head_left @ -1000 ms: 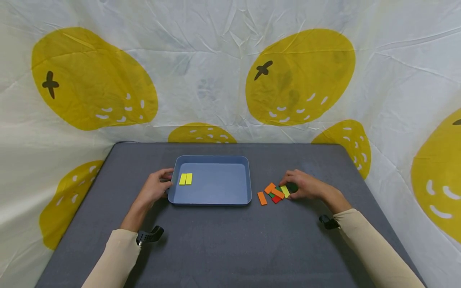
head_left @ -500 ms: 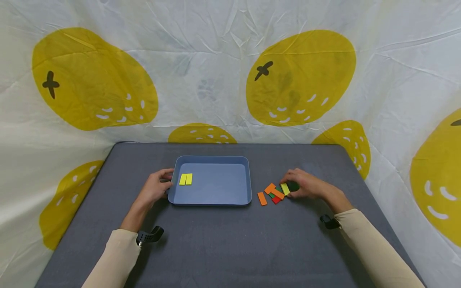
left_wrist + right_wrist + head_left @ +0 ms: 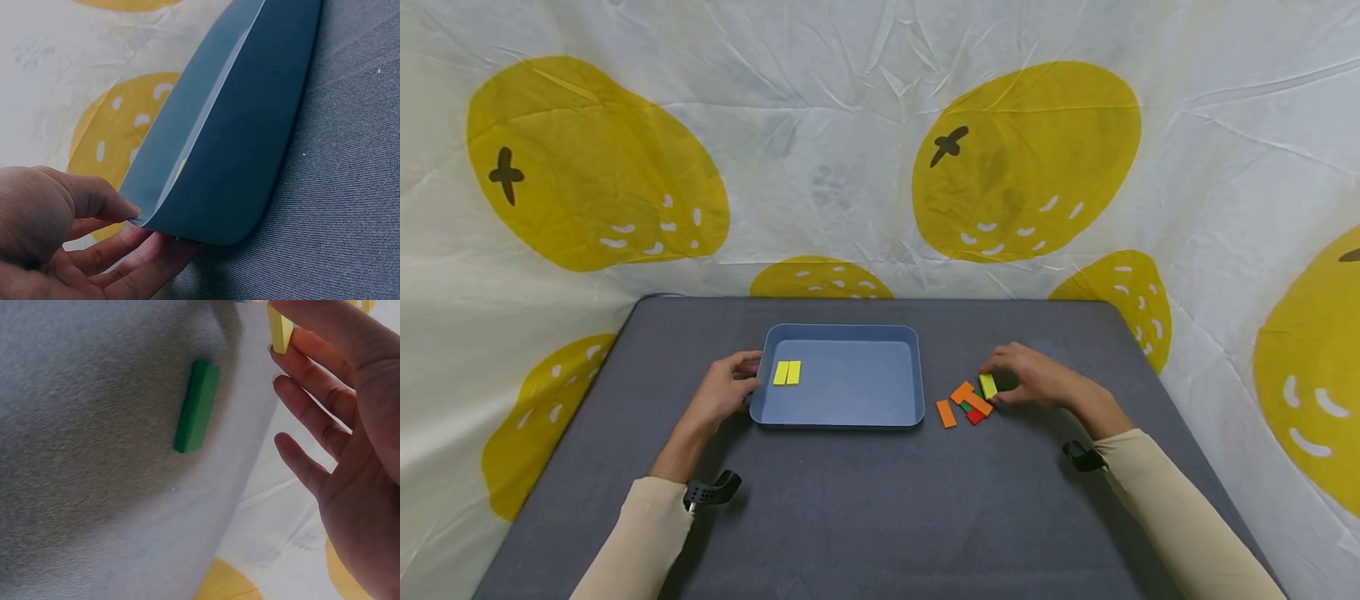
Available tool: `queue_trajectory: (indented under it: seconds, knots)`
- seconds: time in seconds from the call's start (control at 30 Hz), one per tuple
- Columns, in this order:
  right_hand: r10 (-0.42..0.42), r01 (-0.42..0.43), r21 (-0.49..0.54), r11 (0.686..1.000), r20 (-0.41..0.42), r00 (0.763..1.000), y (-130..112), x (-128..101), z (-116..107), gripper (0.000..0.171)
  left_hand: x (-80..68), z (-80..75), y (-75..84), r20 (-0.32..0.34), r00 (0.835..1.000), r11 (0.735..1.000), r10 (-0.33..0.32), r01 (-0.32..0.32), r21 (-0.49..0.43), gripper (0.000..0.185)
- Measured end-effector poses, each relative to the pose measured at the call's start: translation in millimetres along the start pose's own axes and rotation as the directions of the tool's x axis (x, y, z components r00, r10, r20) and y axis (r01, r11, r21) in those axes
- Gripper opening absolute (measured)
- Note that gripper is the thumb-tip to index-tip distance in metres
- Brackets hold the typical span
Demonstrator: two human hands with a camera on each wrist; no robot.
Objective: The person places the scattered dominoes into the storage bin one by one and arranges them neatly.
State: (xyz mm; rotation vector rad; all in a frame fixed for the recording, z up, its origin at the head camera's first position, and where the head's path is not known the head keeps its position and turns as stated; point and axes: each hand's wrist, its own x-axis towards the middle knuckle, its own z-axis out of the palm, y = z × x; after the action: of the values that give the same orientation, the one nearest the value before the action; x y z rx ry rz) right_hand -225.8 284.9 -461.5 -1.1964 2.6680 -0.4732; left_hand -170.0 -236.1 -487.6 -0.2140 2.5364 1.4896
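Observation:
A blue tray (image 3: 842,331) sits mid-table with two yellow blocks (image 3: 787,372) side by side near its left wall. My left hand (image 3: 747,380) grips the tray's left edge; in the left wrist view the thumb (image 3: 94,197) lies on the rim of the tray (image 3: 250,125) and the fingers curl under its corner. My right hand (image 3: 1000,377) pinches a yellow block (image 3: 988,385) just above a small pile of orange, red and green blocks (image 3: 966,404). The right wrist view shows that yellow block (image 3: 279,328) held at the fingertips and a green block (image 3: 197,406) lying on the table below.
The grey table (image 3: 865,500) is backed and flanked by a white cloth with yellow fruit prints (image 3: 1022,158). One orange block (image 3: 946,413) lies apart at the left of the pile, between the pile and the tray.
My right hand has picked the yellow block up off the pile and drawn slightly left and up. The left hand and the tray have not moved.

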Motion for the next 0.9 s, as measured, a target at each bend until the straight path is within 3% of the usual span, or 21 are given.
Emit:
queue_trajectory:
  seconds: [0.43,0.9]
  knots:
    - [-0.091,0.090,-0.018,0.996,-0.087,0.992,-13,18,-8,0.040,0.2,0.8,-0.5,-0.004,1.000,1.000,0.000,0.000,0.008,0.053]
    - [-0.055,0.054,-0.005,0.999,-0.060,0.997,-33,45,-17,0.042,1.5,1.2,-1.0,-0.001,1.000,1.000,0.005,-0.006,-0.021,0.054]
